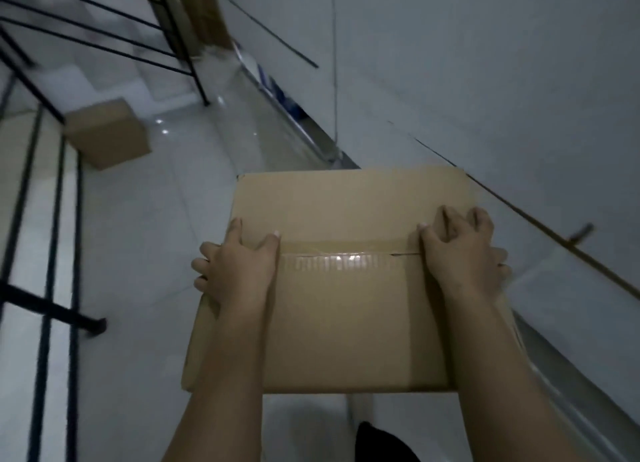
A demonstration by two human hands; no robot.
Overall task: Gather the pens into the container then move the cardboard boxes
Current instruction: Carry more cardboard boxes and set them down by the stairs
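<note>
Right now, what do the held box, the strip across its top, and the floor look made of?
Held box: plain brown cardboard, matte, creased edges. Strip: likely clear or brown plastic packing tape, glossy, with a bright glare along the flap seam. Floor: probably polished pale tile, with faint joint lines and small light reflections. Left hand and right hand grip the box's sides.

We see two bare forearms, no sleeves | left hand (239, 267) and right hand (460, 253): no gloves, rings or watch, short nails | a dark garment (384, 444) shows low between our arms
</note>
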